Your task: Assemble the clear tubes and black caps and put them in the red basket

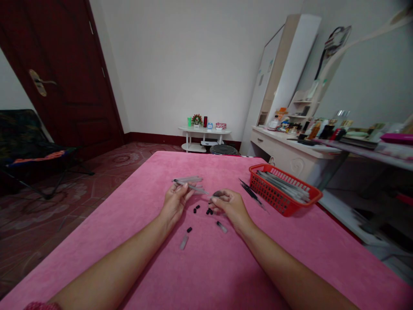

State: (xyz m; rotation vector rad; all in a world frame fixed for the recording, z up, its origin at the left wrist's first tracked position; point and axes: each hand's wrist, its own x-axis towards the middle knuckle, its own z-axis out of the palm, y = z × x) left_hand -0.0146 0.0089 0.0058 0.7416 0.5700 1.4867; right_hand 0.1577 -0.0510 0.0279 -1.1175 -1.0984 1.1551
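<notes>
My left hand is closed around a thin grey pen that points right across the pink table. My right hand pinches a small dark part just off the pen's tip. Between and below the hands lie several small black caps and two short clear tubes. A few more grey pens lie just beyond my left hand.
A red plastic basket holding many pens stands at the right. Black pens lie beside it. A dressing table with clutter stands at the right, a folding chair and dark door at the left.
</notes>
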